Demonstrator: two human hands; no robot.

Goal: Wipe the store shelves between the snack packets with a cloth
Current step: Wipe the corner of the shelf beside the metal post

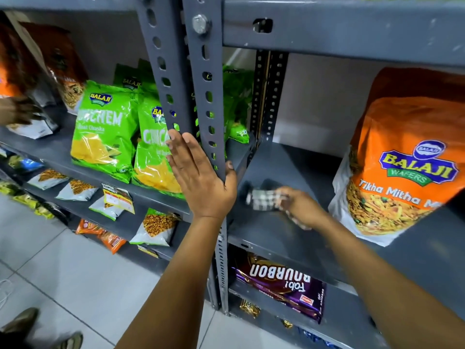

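Observation:
My right hand (300,206) is closed on a checked grey-and-white cloth (264,199), pressed on the bare grey shelf (284,167) left of a big orange Balaji snack packet (400,157). The cloth is blurred. My left hand (201,177) rests flat against the grey slotted upright post (206,96), thumb hooked round its edge, fingers spread. Green Balaji chip packets (105,129) stand on the neighbouring shelf to the left of the post.
Another person's hand (17,110) touches an orange-and-white packet at the far left. Lower shelves hold small snack packets (75,190) and a purple Bourbon biscuit pack (281,283). A shelf beam (339,28) runs overhead. Tiled floor and a shoe (20,321) lie below left.

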